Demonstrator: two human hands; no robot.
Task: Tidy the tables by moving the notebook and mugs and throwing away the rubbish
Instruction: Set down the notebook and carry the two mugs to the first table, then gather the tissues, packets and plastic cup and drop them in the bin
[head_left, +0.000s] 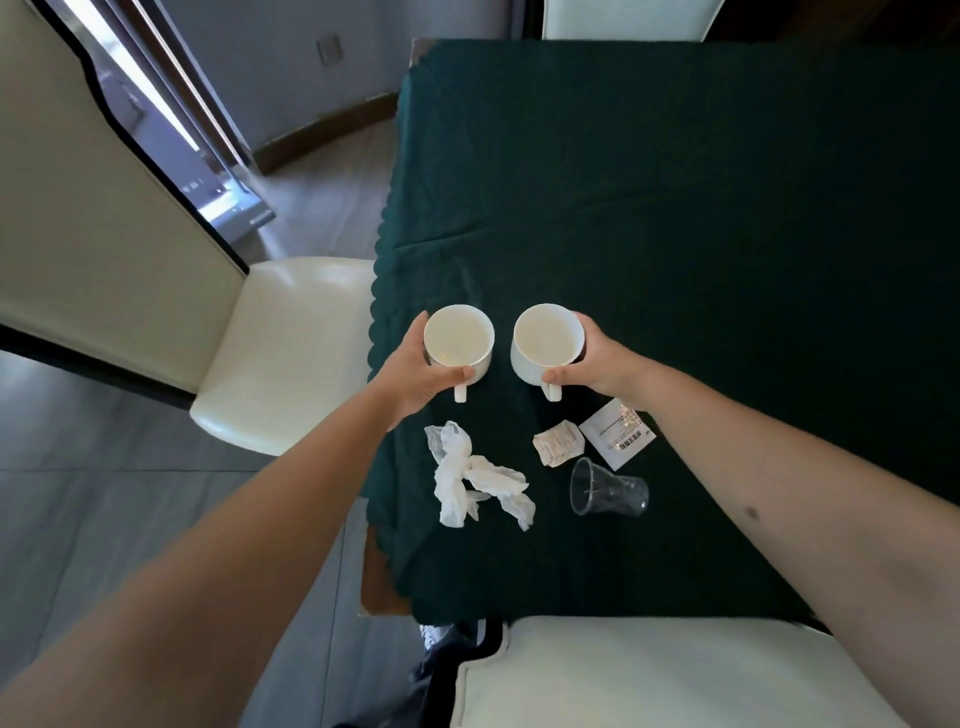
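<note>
The left hand (415, 371) is wrapped around the left white mug (459, 343) and the right hand (597, 364) around the right white mug (545, 345), each closed on its mug's side, thumb near the handle. The 2 mugs stand side by side, apart, over the dark green tablecloth (701, 234). Nearer the person lie crumpled tissue (470, 475), a crumpled wrapper (558, 442), a white packet (618, 434) and a clear plastic cup (608, 488) tipped on its side
</note>
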